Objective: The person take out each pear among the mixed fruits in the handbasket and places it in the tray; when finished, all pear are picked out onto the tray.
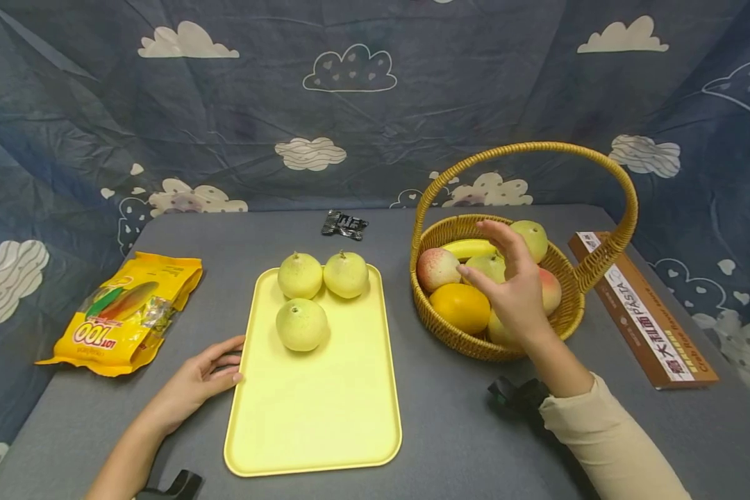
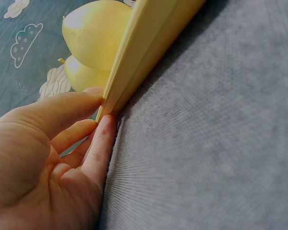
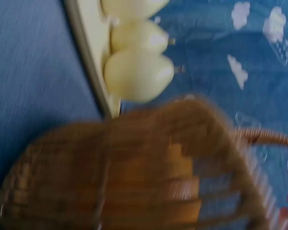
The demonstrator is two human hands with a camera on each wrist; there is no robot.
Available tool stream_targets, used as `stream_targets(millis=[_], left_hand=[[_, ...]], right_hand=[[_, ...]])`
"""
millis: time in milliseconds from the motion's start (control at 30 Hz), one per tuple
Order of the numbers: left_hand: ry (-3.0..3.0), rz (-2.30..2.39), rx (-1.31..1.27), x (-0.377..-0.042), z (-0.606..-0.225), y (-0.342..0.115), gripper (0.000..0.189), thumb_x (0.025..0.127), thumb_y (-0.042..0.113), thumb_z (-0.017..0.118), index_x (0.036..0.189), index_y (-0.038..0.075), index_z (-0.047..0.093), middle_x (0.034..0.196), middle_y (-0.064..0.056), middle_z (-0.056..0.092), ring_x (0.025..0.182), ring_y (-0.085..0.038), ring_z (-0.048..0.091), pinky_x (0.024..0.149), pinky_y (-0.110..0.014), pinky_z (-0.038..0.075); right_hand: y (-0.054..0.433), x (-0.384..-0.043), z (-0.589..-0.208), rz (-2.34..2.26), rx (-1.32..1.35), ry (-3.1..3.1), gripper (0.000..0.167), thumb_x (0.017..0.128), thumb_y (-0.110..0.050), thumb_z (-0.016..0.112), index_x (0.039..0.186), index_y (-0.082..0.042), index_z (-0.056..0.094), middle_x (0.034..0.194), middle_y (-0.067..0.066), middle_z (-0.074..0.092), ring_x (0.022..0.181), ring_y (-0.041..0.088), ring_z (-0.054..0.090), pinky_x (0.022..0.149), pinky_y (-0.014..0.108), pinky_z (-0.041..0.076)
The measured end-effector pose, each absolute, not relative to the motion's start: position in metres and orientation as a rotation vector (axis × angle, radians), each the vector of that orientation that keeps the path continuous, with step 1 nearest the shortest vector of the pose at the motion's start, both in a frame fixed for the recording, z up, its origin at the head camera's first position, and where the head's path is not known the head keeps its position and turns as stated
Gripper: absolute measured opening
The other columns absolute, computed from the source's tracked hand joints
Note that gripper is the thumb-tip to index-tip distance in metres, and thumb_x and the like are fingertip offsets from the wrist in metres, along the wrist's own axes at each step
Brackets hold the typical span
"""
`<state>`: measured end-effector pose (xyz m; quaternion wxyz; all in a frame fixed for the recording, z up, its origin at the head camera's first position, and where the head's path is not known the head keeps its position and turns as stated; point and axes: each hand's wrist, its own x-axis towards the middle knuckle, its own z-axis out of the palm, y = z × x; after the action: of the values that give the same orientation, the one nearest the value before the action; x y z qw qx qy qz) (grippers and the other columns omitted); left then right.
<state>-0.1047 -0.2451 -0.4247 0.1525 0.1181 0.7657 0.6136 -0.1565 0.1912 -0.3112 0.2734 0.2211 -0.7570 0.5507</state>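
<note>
Three pale yellow-green pears (image 1: 302,325) stand toward the far end of a yellow tray (image 1: 312,423). At the tray's left edge my left hand (image 1: 194,382) rests its thumb and fingertips against the rim, as the left wrist view shows close up. Over a wicker basket (image 1: 434,330) of fruit is my right hand (image 1: 519,298), thumb and index finger spread apart, nothing between them. The basket holds a peach (image 1: 437,269), a banana (image 1: 469,248), an orange-yellow fruit (image 1: 460,308), a pear (image 1: 529,239) and more fruit partly hidden behind the hand.
A yellow snack bag (image 1: 125,312) lies left of the tray, and a small black wrapper (image 1: 344,225) beyond it. To the basket's right lies a long brown pasta box (image 1: 646,312). The tall basket handle (image 1: 537,147) arches above the fruit. A patterned cloth hangs behind.
</note>
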Motion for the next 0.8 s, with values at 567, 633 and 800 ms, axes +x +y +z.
stream_targets(millis=[567,633,800], left_hand=[[2.201,1.761,0.337,-0.105,-0.425,-0.245,0.064,0.086,0.01,0.061,0.138,-0.003,0.028,0.131,-0.025,0.035,0.105,-0.005,0.05,0.086,-0.019,0.044],[2.203,1.761,0.339,-0.105,-0.425,-0.245,0.064,0.086,0.01,0.061,0.138,-0.003,0.028,0.131,-0.024,0.035,0.105,-0.005,0.05,0.086,-0.019,0.044],[2.212,1.755,0.333,-0.105,-0.425,-0.245,0.064,0.085,0.011,0.062,0.138,-0.003,0.028,0.131,-0.024,0.036,0.105,-0.005,0.05,0.086,-0.019,0.044]], right_hand=[[0.242,-0.18,-0.326,1.271,0.233,-2.076,0.055,0.074,0.009,0.068,0.124,0.006,0.046,0.12,0.02,0.048,0.116,0.014,0.042,0.101,0.029,0.03],[0.245,-0.181,-0.326,1.261,0.218,-2.085,0.054,0.074,0.008,0.068,0.124,0.006,0.046,0.12,0.021,0.048,0.116,0.016,0.042,0.101,0.03,0.031],[0.26,-0.192,-0.335,1.272,0.164,-2.137,0.056,0.076,0.003,0.069,0.126,0.002,0.045,0.123,0.017,0.048,0.116,0.02,0.042,0.1,0.03,0.031]])
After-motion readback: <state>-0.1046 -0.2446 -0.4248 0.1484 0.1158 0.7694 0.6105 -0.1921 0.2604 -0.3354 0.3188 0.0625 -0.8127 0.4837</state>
